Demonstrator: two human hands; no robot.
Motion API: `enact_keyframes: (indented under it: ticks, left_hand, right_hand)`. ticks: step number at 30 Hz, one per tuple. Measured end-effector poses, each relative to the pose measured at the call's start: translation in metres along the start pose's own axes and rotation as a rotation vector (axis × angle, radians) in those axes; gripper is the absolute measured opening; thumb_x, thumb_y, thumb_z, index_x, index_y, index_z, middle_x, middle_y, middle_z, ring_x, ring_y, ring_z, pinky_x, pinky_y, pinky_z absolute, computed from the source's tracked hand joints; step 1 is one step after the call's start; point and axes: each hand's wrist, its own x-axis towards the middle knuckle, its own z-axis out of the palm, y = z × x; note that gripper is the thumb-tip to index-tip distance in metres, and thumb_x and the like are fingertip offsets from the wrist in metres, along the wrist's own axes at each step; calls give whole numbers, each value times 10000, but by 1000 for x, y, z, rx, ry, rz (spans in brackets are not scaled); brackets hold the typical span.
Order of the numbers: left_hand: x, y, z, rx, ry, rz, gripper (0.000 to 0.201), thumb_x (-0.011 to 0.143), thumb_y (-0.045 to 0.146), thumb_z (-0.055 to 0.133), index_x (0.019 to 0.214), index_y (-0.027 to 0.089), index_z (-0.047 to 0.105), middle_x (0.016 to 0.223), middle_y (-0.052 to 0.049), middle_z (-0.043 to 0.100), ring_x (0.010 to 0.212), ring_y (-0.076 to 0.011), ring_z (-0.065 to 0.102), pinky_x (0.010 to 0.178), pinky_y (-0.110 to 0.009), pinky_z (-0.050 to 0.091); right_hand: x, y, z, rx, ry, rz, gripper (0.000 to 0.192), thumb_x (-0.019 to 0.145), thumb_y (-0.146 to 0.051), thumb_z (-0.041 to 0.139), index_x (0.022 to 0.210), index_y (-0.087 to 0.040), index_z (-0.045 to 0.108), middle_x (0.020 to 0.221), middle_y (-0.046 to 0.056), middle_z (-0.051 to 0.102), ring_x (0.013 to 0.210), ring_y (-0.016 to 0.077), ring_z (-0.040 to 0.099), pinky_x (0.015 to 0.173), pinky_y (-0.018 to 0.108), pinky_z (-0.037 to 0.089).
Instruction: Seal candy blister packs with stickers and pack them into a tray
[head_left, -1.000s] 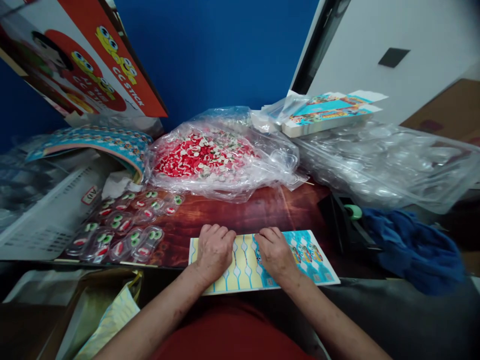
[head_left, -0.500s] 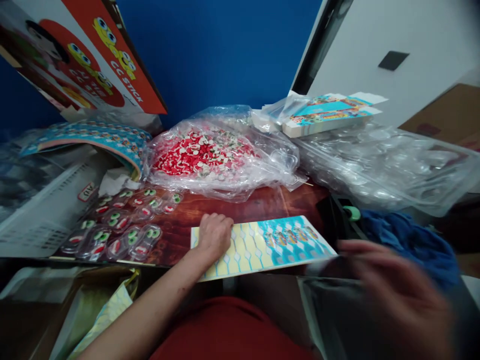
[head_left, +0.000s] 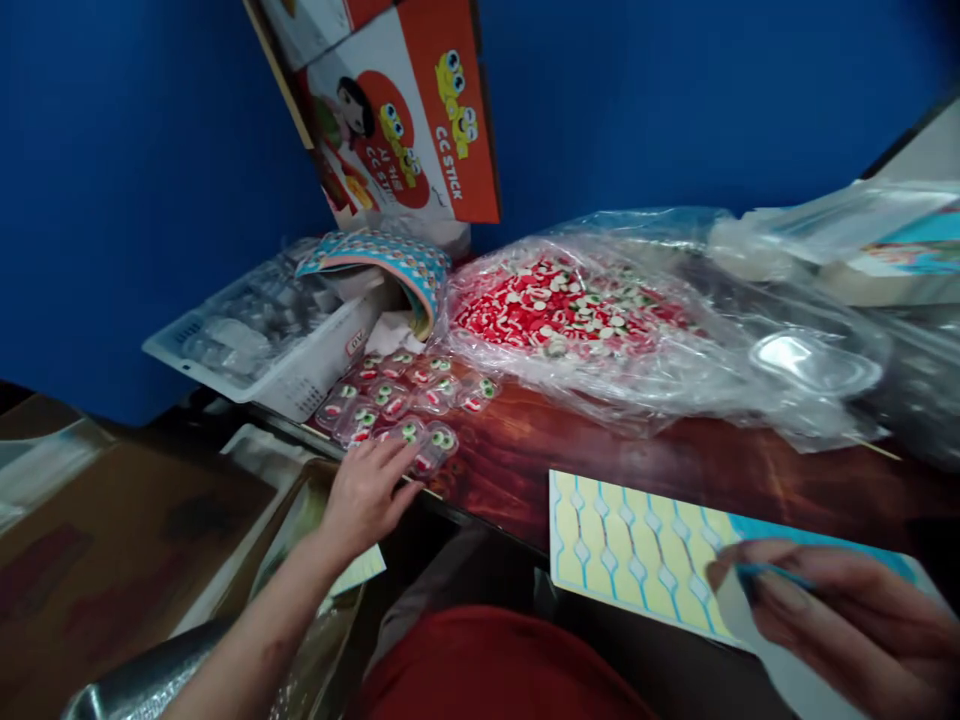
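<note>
At the near edge of the brown table (head_left: 510,465), we hold our left hand (head_left: 371,490) over the front row of clear plastic cases (head_left: 441,443). Its fingers reach forward with the thumb held apart; we cannot tell whether the fingertips touch the nearest case or only cover it from view. The cases lie close together in a cluster, several overlapping, and in many of them we make out green-and-white eyes and a red-and-white piece.

Over on the other side, our right hand (head_left: 847,605) pinches a pale slip (head_left: 772,655) between thumb and fingers, in front of the sticker sheet (head_left: 637,560). The slip hangs below the fingers, partly hidden by them. The sheet lies flat along the table's edge, yellow with blue lines at its left end and blue toward its right, where our hand covers some of it.

Left of the cases we see a white basket (head_left: 311,365) full of clear plastic things, with blue patterned sheets (head_left: 390,250) curving beside it. Next to those, a clear bag (head_left: 555,310) holds many red and white pieces. A printed box (head_left: 420,80) stands behind, before the blue wall (head_left: 637,110).
</note>
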Motion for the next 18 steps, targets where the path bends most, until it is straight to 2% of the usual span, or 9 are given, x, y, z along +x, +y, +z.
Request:
enact_keyframes:
  ticks: [2, 4, 7, 10, 14, 18]
  left_hand:
    - [-7, -24, -4, 92, -139, 106, 326, 850, 260, 448, 1166, 229, 523, 1212, -67, 555, 1046, -235, 477, 873, -377, 328]
    - [-2, -33, -6, 144, -231, 224, 350, 853, 208, 422, 1188, 275, 499, 1282, -26, 509, 1055, -236, 465, 852, -380, 315]
    - [14, -33, -8, 132, -302, 398, 323, 858, 293, 426, 1172, 278, 502, 1310, -19, 484, 1025, -237, 463, 798, -376, 313]
    - [27, -28, -6, 85, -331, 485, 292, 863, 340, 407, 1110, 258, 539, 1226, -24, 551, 945, -218, 479, 768, -375, 311]
    - [35, -1, 12, 7, -292, 478, 295, 849, 290, 422, 1114, 245, 543, 1197, -36, 565, 974, -223, 458, 783, -378, 316]
    - [44, 50, 39, -99, -220, 312, 297, 840, 261, 437, 1113, 269, 554, 1189, -30, 565, 925, -210, 456, 752, -365, 342]
  right_hand:
    - [3, -10, 20, 137, -10, 105, 86, 671, -370, 648, 673, -334, 570, 719, 42, 596, 587, 197, 577, 514, 358, 503]
    - [5, -18, 34, 251, -52, 191, 151, 595, -355, 720, 638, -289, 592, 701, 36, 601, 582, 188, 581, 491, 323, 507]
    - [5, -21, 39, 329, -78, 229, 180, 569, -318, 755, 653, -249, 611, 718, 15, 612, 596, 151, 589, 532, 266, 519]
    - [4, -17, 36, 370, -42, 268, 198, 552, -291, 775, 655, -234, 615, 720, -7, 618, 586, 113, 584, 575, 217, 515]
    - [9, -18, 37, 373, -12, 310, 218, 528, -308, 787, 600, -206, 608, 649, -12, 604, 538, 92, 566, 531, 175, 485]
    - [20, -19, 39, 372, 18, 326, 234, 506, -322, 794, 585, -204, 608, 572, -14, 586, 505, 89, 548, 494, 170, 456]
